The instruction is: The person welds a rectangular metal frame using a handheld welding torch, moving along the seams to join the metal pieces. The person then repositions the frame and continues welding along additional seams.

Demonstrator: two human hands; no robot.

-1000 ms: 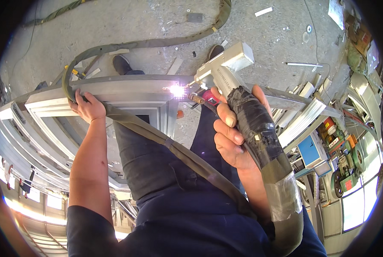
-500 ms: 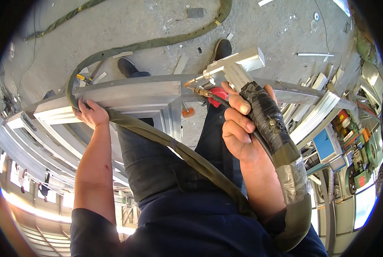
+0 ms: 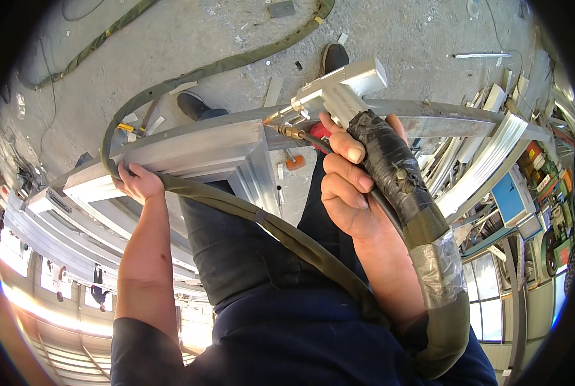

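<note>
My right hand (image 3: 355, 183) is closed round the black-taped grip of a silver welding gun (image 3: 342, 96). The gun's copper-coloured tip points left, at or very near the upper right corner of a pale metal frame (image 3: 191, 151); I cannot tell whether it touches. A brass fitting with a thin dark lead runs beside the nozzle. From the grip's lower end an olive fabric-sheathed cable (image 3: 287, 241) loops back across my lap. My left hand (image 3: 139, 183) closes over this cable, fingers bent, at the frame's edge. Part of the grip is hidden behind my fingers.
A curved-looking metal beam (image 3: 454, 119) crosses behind the frame. Metal offcuts and profiles (image 3: 483, 167) pile up at right, near a blue-topped cabinet (image 3: 509, 196). More cable lies on the floor, with an orange object (image 3: 294, 163) near my legs. Other people (image 3: 99, 286) stand far off at left.
The view has shifted a little. The gun has moved slightly left, its tip now at the frame's corner. My left hand keeps its place on the cable.
</note>
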